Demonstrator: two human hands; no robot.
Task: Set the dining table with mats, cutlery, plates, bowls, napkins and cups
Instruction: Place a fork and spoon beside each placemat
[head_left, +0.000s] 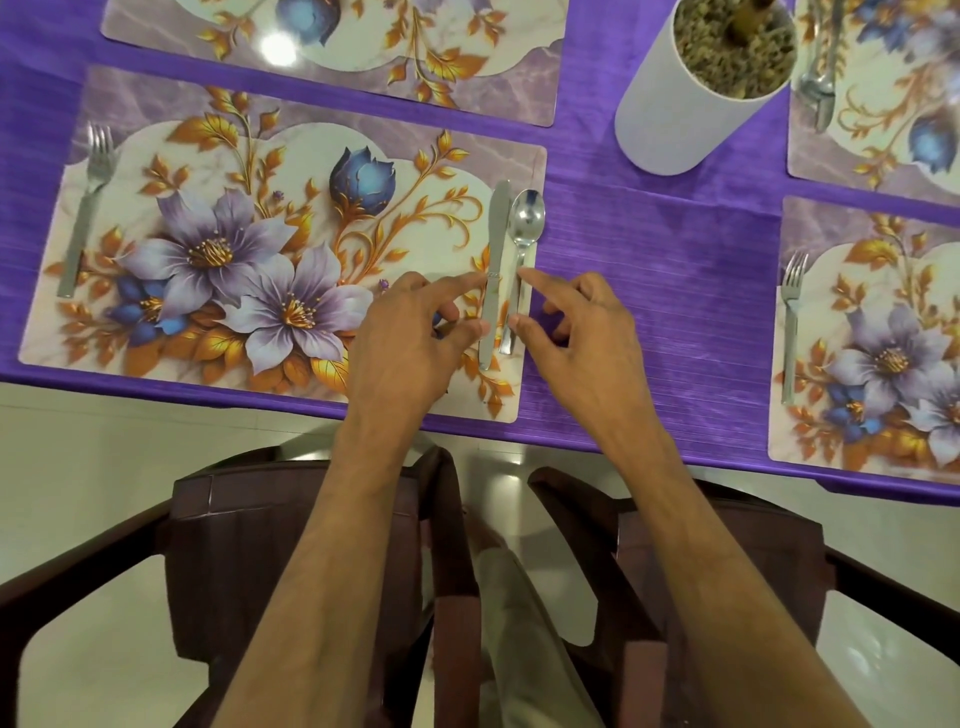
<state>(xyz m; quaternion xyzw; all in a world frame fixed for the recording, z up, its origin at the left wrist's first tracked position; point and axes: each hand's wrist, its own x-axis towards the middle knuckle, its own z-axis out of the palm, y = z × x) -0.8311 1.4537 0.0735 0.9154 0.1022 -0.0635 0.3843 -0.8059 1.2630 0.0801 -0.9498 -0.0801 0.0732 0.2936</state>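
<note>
While both hands straddle the knife (494, 270) and spoon (521, 249), risk is a careless nudge: either piece could skew or slide off the right edge of the near mat (218, 171), as the spoon lies right at that border. Left hand (410, 338) sits at 9 o'clock of the knife, fingers spread loosely, index and thumb tips touching its handle, gripping nothing; right hand (576, 338) at 3 o'clock of the spoon, fingers loosely spread, index and thumb tips touching its handle. Fork (85, 208) lies well apart at the mat's 9 o'clock edge.
</note>
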